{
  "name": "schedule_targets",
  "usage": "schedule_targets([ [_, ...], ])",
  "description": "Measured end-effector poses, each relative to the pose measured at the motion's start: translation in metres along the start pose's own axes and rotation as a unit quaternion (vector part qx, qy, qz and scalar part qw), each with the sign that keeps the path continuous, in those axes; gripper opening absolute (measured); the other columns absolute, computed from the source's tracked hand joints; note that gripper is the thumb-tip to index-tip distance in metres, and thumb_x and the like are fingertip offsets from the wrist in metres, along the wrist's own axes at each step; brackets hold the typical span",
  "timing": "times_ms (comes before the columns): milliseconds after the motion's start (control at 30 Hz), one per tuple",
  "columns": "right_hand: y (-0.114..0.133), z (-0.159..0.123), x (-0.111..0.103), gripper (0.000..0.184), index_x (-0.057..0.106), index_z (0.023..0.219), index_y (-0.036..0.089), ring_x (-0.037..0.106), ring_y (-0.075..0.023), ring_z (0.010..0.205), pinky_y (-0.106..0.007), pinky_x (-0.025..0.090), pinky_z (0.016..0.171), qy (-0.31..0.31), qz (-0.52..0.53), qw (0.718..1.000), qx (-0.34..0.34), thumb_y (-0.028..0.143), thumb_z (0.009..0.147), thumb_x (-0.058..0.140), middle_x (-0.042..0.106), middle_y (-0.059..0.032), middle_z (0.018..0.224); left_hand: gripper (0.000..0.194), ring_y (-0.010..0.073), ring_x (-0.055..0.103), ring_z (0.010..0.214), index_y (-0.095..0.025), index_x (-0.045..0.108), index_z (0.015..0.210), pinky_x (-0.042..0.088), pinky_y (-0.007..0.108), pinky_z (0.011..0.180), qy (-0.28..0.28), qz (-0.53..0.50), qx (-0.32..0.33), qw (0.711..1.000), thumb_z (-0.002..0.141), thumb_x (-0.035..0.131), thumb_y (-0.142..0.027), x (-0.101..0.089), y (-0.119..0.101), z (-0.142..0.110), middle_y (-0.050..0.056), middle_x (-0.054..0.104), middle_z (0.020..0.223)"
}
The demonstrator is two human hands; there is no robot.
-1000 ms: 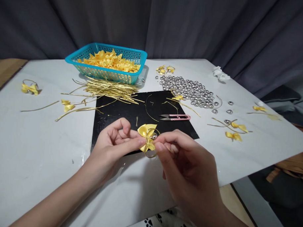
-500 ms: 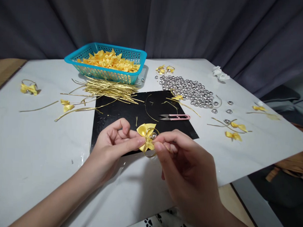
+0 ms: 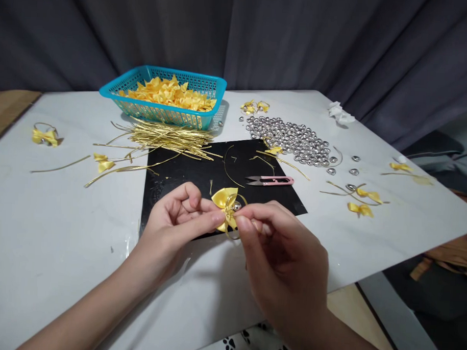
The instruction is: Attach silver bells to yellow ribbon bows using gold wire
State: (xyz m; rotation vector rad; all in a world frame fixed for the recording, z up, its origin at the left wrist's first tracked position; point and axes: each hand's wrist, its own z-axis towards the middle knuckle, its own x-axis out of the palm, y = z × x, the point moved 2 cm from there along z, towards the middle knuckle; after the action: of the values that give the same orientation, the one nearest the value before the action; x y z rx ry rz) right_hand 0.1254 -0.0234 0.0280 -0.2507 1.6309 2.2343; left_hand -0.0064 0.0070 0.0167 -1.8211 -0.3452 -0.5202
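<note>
A yellow satin bow (image 3: 224,197) is held over the front of the black mat, its loops pointing up and down. My left hand (image 3: 178,219) pinches its middle from the left between thumb and fingers. Gold cord (image 3: 245,197) curves in loops around the bow, and a silver bell-like bead (image 3: 236,205) sits at its centre. From the right, my right hand (image 3: 280,248) closes thumb and forefinger at the bow's middle, on the gold cord there. The exact grip of those fingertips is partly hidden.
Beyond my hands, pink-handled thread snips (image 3: 271,181) lie on the black mat (image 3: 195,168). A turquoise basket (image 3: 162,111) holds many yellow bows. Gold cords (image 3: 166,138) lie before it, silver beads (image 3: 288,138) to the right. Loose bows (image 3: 360,209) are scattered on the white table (image 3: 63,230).
My right fingers have shifted slightly left and the bow has turned a little in my grip. Both hands still pinch it.
</note>
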Motion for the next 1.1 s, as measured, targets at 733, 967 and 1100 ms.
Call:
schedule_targets([
  [733,-0.0003,0.0008,-0.0001,0.008,0.05,0.084,0.017,0.042,-0.0023,0.047,-0.015,0.032,0.042,0.049,-0.053,0.99,-0.119,0.01,0.084,0.046,0.055,0.0031,0.066,0.033,0.0018,0.047,0.046,-0.015,0.043,0.057,0.04,0.008,0.046,0.002,-0.031,-0.061,0.998,0.059,0.074,-0.007,0.0005,-0.0017,-0.0011,-0.006,0.057,0.051],
  [967,-0.0002,0.0018,0.0023,0.008,0.051,0.085,0.017,0.04,-0.0025,0.045,-0.015,0.033,0.042,0.049,-0.042,0.99,-0.122,0.011,0.084,0.047,0.054,0.0038,0.063,0.041,0.0019,0.043,0.044,-0.016,0.035,0.053,0.036,0.009,0.043,0.003,-0.021,-0.061,0.998,0.056,0.075,-0.01,0.0004,-0.0026,-0.0008,-0.006,0.053,0.047],
  [1100,0.0005,0.0019,0.0024,0.01,0.05,0.086,0.017,0.042,-0.0021,0.047,-0.014,0.034,0.044,0.037,-0.035,0.99,-0.134,0.009,0.084,0.046,0.055,0.0039,0.065,0.042,0.0021,0.044,0.044,-0.016,0.034,0.053,0.037,0.009,0.044,0.004,-0.015,-0.053,0.998,0.056,0.075,-0.009,0.0016,-0.0045,-0.0006,-0.006,0.053,0.046],
])
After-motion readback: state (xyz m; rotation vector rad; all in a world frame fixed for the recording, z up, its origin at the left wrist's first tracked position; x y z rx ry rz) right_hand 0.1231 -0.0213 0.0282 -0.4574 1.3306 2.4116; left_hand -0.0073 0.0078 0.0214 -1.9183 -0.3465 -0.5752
